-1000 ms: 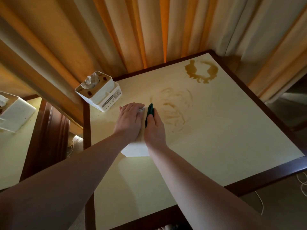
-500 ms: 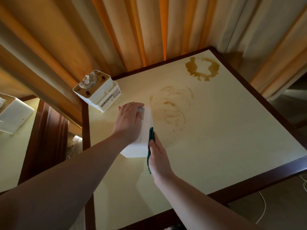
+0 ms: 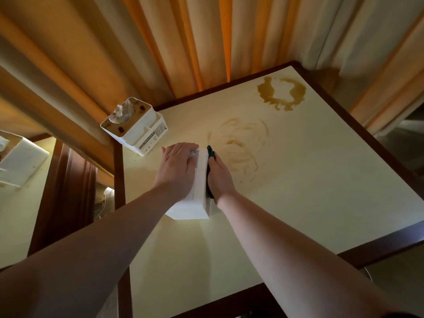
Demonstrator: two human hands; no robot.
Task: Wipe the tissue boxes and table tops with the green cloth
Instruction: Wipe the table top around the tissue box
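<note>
Since before, right hand point(image 3: 219, 177) slid forward, flat fingers pressing green cloth point(image 3: 210, 154) on tissue box point(image 3: 197, 193); left hand point(image 3: 176, 171) lies flat on top.

A cream table point(image 3: 298, 214) with a dark wood rim carries two tissue boxes point(image 3: 192, 203) point(image 3: 137, 131) near its left edge. A brown ring stain point(image 3: 282, 94) lies at the far corner. Smears point(image 3: 243, 145) mark the middle.

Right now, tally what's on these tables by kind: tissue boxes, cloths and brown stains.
Tissue boxes: 3
Green cloth: 1
Brown stains on the table: 2
Total: 6
</note>
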